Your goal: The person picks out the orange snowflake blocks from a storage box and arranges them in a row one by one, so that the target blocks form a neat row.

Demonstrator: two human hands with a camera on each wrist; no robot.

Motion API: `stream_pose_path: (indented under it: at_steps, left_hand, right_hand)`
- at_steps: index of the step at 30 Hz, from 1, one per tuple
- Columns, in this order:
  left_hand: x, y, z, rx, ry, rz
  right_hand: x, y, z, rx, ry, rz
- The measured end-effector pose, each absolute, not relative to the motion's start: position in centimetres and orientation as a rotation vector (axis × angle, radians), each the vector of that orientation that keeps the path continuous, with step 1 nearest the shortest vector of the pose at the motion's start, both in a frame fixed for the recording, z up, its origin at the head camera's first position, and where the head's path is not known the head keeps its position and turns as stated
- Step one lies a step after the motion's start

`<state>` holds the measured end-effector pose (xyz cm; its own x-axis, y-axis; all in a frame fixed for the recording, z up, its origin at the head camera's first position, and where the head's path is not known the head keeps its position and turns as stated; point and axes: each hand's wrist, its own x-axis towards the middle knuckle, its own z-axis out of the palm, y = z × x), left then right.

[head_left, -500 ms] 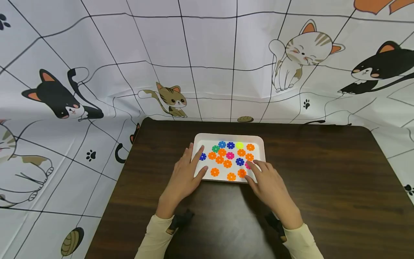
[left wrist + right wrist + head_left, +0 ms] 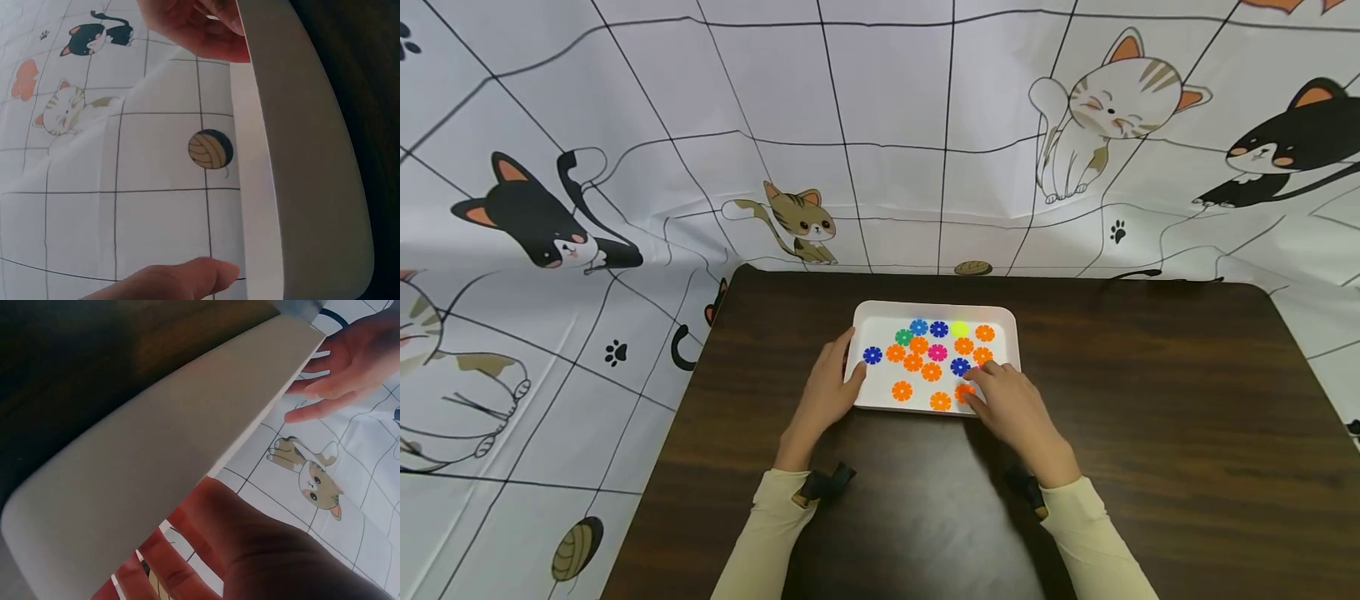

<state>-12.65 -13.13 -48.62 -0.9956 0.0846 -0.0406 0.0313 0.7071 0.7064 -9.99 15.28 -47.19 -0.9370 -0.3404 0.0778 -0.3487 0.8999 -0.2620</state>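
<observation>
A shallow white tray (image 2: 883, 321) lies on the table and holds several flat, notched discs, mostly orange, with blue, pink, green and yellow ones. My left hand (image 2: 824, 392) is at the tray's left edge, fingers fairly straight along its outside and thumb near the rim. My right hand (image 2: 1013, 407) hovers over the tray's front right corner. Its thumb and bent forefinger are close to an orange disc (image 2: 963, 392), partly hidden; whether they touch it is unclear. A dark blue disc (image 2: 960, 367) lies just beyond the forefinger. The tray's outer wall (image 2: 125, 469) blocks the discs in both wrist views.
The dark wooden table (image 2: 1150, 400) extends around the tray on all sides. Behind and left of it hangs a white cloth (image 2: 895, 92) with a grid and cartoon cats. A dark wrist strap (image 2: 827, 483) sits at the left cuff.
My left hand has drawn back from over the tray to its left edge. The right hand's fingers have come closer together near the orange disc. The view has tilted slightly.
</observation>
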Motion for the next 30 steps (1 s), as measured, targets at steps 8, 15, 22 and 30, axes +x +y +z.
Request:
stream_pose_path:
  at_steps: [8, 15, 22, 30]
  left_hand:
    - [-14.6, -12.3, -50.2, -0.089, 2.828, 1.307]
    - [-15.0, -11.9, -51.7, -0.133, 2.872, 1.462]
    - [-15.1, -11.3, -52.5, -0.126, 2.899, 1.589]
    - [-14.8, -11.3, -53.1, -0.111, 2.923, 1.604]
  right_hand:
    - [-11.7, 14.9, -47.1, 0.543, -3.183, 0.415]
    - [-12.2, 14.8, -47.4, 0.507, -3.251, 0.465]
    - [-12.6, 14.7, -47.4, 0.455, -3.294, 0.525]
    - [-12.4, 14.9, -47.7, 0.498, -3.281, 0.535]
